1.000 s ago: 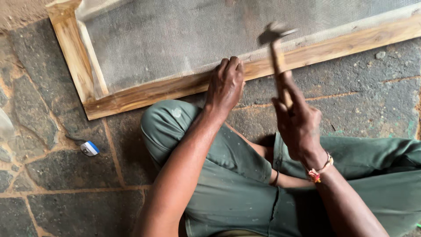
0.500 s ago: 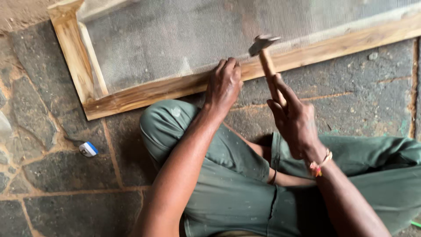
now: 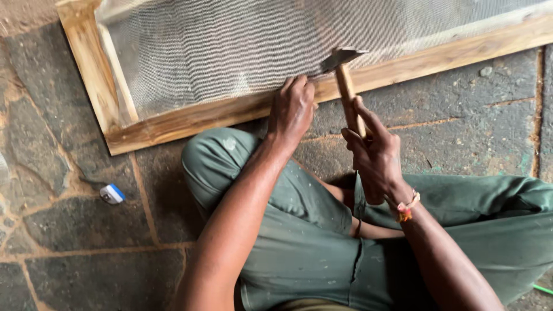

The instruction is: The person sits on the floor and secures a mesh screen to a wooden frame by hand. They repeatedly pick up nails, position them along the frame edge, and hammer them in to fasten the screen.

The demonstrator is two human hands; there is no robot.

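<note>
Right hand (image 3: 374, 158) closed around hammer (image 3: 344, 80) handle | left hand (image 3: 292, 109) fingers curled, pressing on wooden frame (image 3: 190, 118) edge beside mesh (image 3: 230, 46)

A small blue and white object (image 3: 112, 194) lies on the stone floor (image 3: 69, 230) near its left edge. A small pebble (image 3: 485, 71) rests near the floor's upper right corner.

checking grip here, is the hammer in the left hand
No, the right hand grips the hammer, while the left hand rests on the wooden frame.
</note>
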